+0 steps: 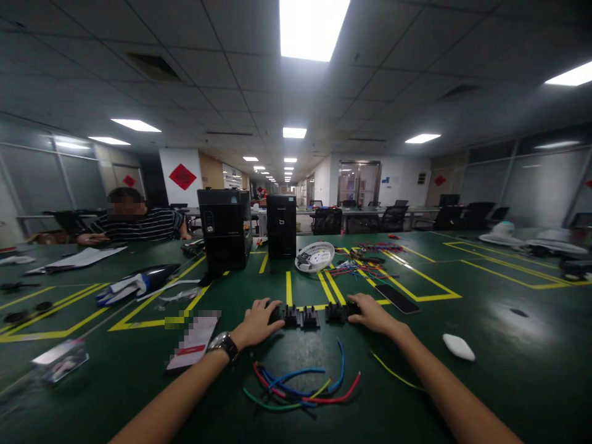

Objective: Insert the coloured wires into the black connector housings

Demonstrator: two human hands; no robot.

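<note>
On the green table my left hand [259, 322] curls over the left end of a row of black terminal blocks [300, 317]. My right hand [372, 313] grips the right end of a second black block piece [337, 312]. A small gap separates the two block groups. A watch sits on my left wrist. In front of my arms lies a bundle of short wires [300, 385] in blue, red, green and yellow, and a single yellow wire [398, 373] lies by my right forearm.
Two black computer towers [225, 229] [282, 226] stand behind. A white basket [315, 256], loose coloured wires [356, 266] and a dark phone [398, 298] lie beyond my hands. A white object [458, 346] lies right. A person in a striped shirt [134, 223] sits at far left.
</note>
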